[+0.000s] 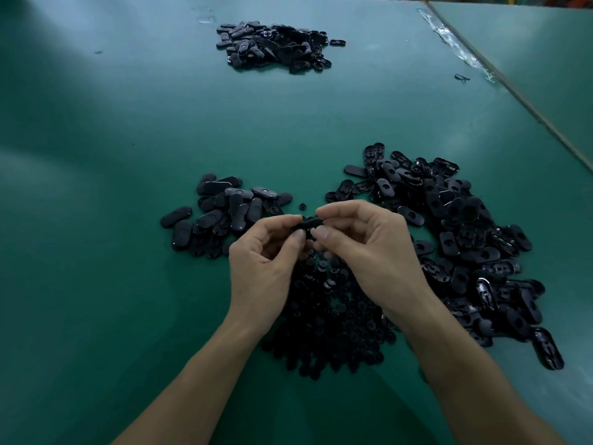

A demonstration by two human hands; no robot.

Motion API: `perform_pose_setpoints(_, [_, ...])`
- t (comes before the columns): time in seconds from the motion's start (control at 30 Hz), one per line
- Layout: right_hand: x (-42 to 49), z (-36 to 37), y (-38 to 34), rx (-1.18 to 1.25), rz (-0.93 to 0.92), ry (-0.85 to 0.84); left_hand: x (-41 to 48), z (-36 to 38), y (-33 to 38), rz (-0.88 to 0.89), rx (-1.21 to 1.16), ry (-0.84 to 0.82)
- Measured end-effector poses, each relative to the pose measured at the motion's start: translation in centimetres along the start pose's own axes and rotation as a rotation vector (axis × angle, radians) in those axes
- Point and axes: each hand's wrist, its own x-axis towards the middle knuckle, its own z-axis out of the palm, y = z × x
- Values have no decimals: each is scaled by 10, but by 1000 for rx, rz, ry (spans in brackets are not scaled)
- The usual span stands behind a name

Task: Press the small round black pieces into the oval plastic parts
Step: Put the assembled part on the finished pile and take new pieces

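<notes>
My left hand and right hand both pinch one black oval plastic part above the near heap of small round black pieces.

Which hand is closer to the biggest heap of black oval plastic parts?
Right. The right hand is just beside the biggest heap; the left hand is farther, on the right hand's other side.
</notes>
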Motion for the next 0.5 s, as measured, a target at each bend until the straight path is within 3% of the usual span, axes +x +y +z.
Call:
perform_pose_setpoints(0.2, [1, -3, 3, 187, 86, -6, 1, 0, -1, 7, 1, 16])
perform_pose_setpoints(0.5, [-1, -3, 1, 216, 111, 26, 0, 0, 1, 8, 3, 19])
